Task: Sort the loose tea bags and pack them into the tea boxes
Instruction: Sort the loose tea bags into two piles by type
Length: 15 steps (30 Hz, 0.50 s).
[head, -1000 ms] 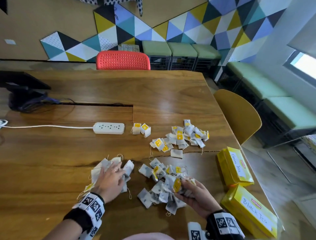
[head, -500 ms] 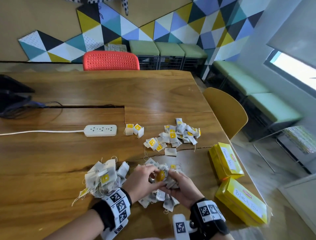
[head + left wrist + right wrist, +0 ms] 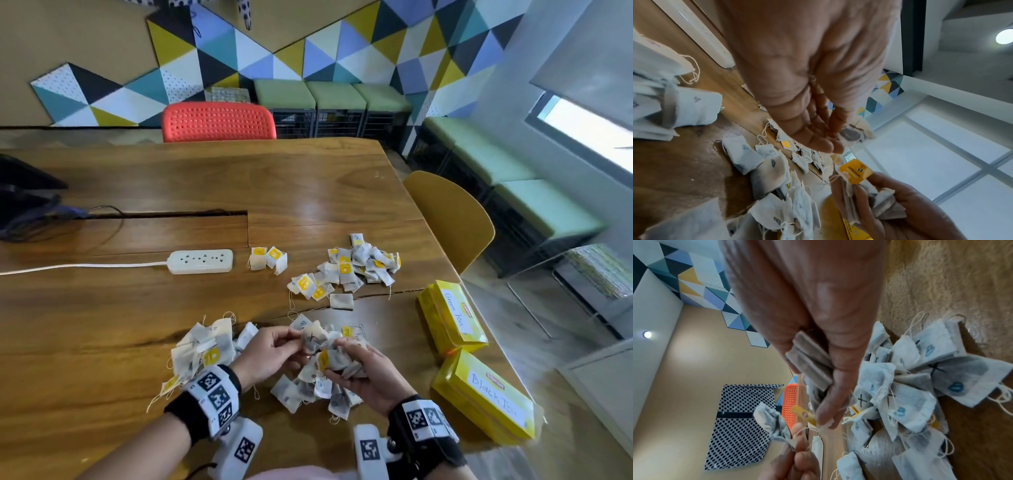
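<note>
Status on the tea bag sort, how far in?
Sorting is partly done: separate piles lie at the far right and beside the left wrist. In hand: the left hand pinches one tea bag, and the right hand grips a bunch of bags above the unsorted heap. Left: all packing; the Green Tea box and Black Tea box are closed.

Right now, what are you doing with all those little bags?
A person is sorting tea bags on a wooden table. The left hand pinches one tea bag marked with an X, while the right hand grips a small bunch of tea bags. More bags lie in separate piles. Two yellow boxes, labelled Green Tea and Black Tea, lie shut nearby.
</note>
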Tool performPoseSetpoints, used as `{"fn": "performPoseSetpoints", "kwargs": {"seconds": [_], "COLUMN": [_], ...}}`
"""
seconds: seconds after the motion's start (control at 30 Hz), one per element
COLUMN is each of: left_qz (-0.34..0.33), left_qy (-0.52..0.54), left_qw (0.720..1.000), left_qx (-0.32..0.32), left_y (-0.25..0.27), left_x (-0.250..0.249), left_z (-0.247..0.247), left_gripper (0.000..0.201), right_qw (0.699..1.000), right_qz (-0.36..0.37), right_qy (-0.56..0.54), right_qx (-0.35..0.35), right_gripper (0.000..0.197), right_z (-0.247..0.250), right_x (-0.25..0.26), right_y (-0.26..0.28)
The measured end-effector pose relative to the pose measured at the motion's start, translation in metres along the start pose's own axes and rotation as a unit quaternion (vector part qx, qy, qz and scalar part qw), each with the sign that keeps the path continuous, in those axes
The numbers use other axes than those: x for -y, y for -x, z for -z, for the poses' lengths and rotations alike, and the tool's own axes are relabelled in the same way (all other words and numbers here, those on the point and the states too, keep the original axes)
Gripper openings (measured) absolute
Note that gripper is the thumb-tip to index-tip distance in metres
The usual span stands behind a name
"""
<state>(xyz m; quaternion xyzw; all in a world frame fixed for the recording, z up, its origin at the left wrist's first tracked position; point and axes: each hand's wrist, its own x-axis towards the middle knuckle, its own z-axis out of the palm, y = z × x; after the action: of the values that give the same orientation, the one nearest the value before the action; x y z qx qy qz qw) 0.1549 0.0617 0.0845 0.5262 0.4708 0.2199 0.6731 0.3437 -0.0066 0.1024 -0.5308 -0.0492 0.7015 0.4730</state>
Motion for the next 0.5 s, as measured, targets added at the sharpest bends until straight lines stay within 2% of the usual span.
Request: {"fn": "performPoseSetpoints", "kwargs": {"seconds": [0.13,0.37,0.5], "left_qz": [-0.006,-0.045,-0.072], "left_qy": [-0.013,-0.144,-0.248], "left_qw": [0.999,0.987,0.966], "left_qx": [-0.031,-0.058,-0.026], "left_y": [-0.001,-0.005,-0.009], "left_x": [0.005,0.012,0.013], "left_z": [0.005,0.008,0.007], "left_gripper": [0.013,0.009,0.017], "right_qw": [1.000,0.997,0.995], "right_qz": [0.000,0.023,0.034], "right_qy": [-0.003,-0.061,-0.083], "right_qx": [0.003,-0.045,-0.045], "right_gripper": [0.021,0.027,0.018], "right_z": [0.002,0.015,0.022], "right_x": [0.000,-0.002,0.003], "right_y": [-0.001,-0.006,-0.004]}}
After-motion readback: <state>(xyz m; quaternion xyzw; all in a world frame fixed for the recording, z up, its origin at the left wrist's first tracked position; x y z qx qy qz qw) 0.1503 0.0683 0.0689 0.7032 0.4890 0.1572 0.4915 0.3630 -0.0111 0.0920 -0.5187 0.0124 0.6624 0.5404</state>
